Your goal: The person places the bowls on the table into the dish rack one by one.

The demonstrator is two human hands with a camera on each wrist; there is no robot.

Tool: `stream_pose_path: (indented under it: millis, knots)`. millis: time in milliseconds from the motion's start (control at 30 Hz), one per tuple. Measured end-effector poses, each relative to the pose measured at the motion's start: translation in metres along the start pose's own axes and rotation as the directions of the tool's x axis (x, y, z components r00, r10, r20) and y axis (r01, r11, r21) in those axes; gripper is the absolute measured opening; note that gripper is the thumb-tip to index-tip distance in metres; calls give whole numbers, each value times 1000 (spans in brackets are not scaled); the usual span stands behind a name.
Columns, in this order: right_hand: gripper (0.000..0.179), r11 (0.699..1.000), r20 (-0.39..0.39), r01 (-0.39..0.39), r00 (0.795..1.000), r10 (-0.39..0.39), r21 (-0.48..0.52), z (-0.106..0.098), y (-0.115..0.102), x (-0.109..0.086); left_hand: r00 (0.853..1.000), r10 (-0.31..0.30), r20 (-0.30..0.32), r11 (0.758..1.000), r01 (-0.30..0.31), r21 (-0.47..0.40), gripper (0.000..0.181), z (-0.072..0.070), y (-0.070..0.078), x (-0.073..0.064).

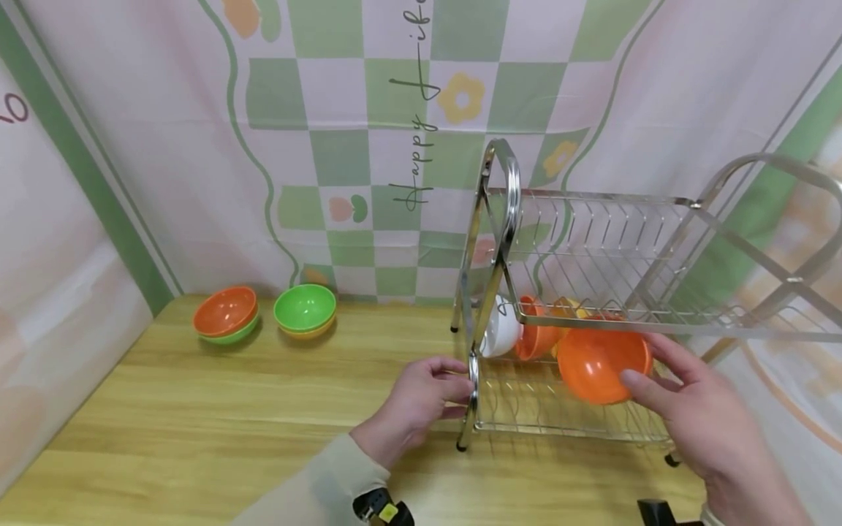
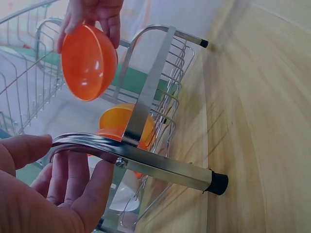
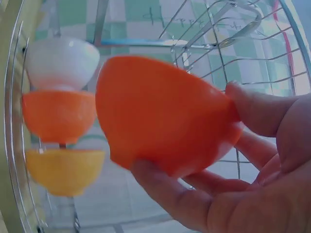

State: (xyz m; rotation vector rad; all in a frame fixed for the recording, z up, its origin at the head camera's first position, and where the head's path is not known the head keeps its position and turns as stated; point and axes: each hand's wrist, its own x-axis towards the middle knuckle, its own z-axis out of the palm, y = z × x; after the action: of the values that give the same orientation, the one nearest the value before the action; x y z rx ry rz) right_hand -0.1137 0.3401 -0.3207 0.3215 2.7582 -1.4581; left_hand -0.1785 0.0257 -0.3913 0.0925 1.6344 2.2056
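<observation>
My right hand (image 1: 707, 409) holds an orange bowl (image 1: 597, 367) by its side, between thumb and fingers. The bowl is tilted, and it hangs between the two tiers of a metal dish rack (image 1: 509, 219). At the rack's left end, my left hand (image 1: 416, 400) grips the side post (image 2: 92, 144), thumb on one side and fingers on the other. On the lower tier, a white bowl (image 3: 62, 62), a second orange bowl (image 3: 59, 115) and a yellow bowl (image 3: 65, 170) stand on their sides in a row.
To the left on the wooden table (image 1: 217, 409) lie two stacks: an orange bowl (image 1: 225, 310) in a green one (image 1: 232, 336), and a green bowl (image 1: 305, 307) in a yellow one (image 1: 309, 332). A patterned curtain (image 1: 368, 161) hangs behind. The rack's upper tier (image 1: 605, 256) overhangs the right hand's bowl.
</observation>
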Motion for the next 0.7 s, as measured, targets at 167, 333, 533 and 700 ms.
stream_pose_path:
  millis: [167,333,533,700]
  knots:
    - [92,984,-96,-43,995,27,-172,-3,-4,2,1000,-10,-27,1000,11,25,24,2,-1,3]
    - [79,903,-162,81,973,-163,-422,-5,-4,13,999,-9,-31,998,10,54,20,3,1,4]
    - [60,812,-164,188,930,-328,-553,-6,0,31,1000,1,-29,997,2,83,16,4,1,5]
    - [63,784,-147,187,932,-333,-592,-7,2,51,999,3,-35,994,1,109,15,4,0,6]
